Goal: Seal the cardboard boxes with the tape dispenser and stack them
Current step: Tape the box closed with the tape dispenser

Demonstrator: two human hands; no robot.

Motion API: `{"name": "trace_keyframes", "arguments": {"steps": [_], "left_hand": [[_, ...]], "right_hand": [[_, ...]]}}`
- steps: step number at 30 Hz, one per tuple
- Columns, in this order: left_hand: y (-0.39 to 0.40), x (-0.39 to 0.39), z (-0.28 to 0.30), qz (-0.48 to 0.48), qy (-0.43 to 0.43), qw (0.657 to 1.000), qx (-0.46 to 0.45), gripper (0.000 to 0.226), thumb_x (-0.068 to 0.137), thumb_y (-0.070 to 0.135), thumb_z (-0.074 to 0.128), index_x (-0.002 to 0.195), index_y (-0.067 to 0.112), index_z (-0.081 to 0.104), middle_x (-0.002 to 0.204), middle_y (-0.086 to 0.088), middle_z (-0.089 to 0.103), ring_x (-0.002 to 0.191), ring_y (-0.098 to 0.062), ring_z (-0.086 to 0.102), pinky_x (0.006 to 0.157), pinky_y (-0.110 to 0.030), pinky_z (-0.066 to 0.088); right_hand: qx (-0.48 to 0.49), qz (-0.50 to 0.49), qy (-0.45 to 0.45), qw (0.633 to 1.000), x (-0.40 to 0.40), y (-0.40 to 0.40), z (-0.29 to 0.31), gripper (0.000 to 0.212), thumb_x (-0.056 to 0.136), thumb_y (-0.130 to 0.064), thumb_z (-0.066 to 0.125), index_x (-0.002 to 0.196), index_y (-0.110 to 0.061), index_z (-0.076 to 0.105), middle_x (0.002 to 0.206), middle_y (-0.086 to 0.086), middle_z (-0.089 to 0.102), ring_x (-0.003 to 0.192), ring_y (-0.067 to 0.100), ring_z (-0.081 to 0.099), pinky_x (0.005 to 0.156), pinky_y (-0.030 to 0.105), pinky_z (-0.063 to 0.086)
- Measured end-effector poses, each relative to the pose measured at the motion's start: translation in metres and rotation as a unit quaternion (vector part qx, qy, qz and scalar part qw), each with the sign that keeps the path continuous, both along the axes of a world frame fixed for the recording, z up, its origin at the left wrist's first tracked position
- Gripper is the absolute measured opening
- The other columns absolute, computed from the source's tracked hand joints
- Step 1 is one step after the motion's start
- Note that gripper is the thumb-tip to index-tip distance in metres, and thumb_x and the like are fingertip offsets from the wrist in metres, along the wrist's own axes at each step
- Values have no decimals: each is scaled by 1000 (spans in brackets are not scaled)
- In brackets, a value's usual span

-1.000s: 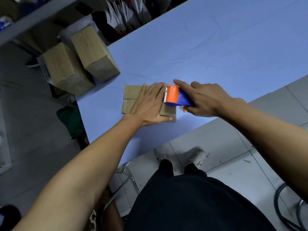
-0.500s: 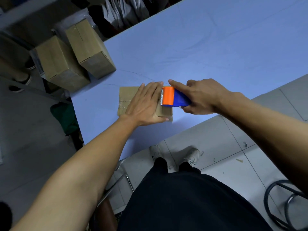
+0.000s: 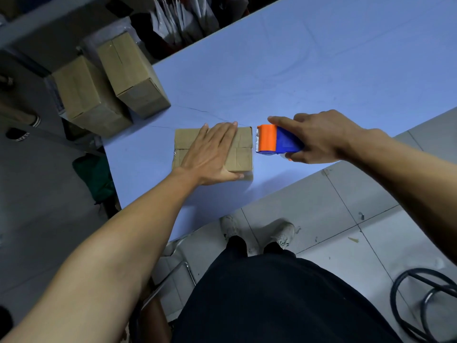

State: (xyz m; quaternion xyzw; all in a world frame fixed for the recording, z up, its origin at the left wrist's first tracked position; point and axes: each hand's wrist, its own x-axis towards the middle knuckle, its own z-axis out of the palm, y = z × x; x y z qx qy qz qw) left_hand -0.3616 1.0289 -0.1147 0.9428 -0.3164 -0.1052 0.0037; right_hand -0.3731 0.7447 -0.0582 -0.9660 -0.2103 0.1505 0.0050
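Observation:
A small flat cardboard box (image 3: 241, 151) lies on the blue table (image 3: 309, 70) near its front edge. My left hand (image 3: 212, 154) lies flat on the box lid with straight fingers, pressing it down. Just right of the box, my right hand (image 3: 319, 137) grips an orange and blue tape dispenser (image 3: 274, 141). Its toothed orange end sits just off the box's right edge, with the index finger stretched along its top.
Two larger sealed cardboard boxes (image 3: 128, 73) (image 3: 81, 97) stand at the table's left corner, one partly off the table. Bags and clutter lie behind the table's far edge. Below are a tiled floor, my feet and a black metal stool ring (image 3: 430, 300).
The dispenser has moved right, from on top of the box's right part to just past its right edge. My left hand has stayed pressed on the lid.

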Motion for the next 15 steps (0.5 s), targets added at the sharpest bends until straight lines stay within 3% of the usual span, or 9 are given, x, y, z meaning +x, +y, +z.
{"name": "trace_keyframes", "arguments": {"steps": [8, 15], "left_hand": [[1, 3, -5, -14, -13, 1000, 3, 124, 66, 87, 38, 157, 7, 15, 158, -9, 30, 145, -27, 28, 119, -55, 15], [-3, 5, -2, -31, -1, 999, 27, 110, 70, 87, 34, 158, 29, 2, 163, -10, 16, 150, -30, 17, 116, -65, 12]], "right_hand": [[5, -15, 17, 1000, -6, -18, -12, 81, 88, -52, 58, 155, -39, 14, 115, -2, 57, 92, 30, 61, 67, 31, 38], [9, -34, 21, 999, -11, -14, -22, 78, 89, -48, 57, 155, -38, 16, 116, 0, 57, 91, 33, 61, 68, 32, 39]]}}
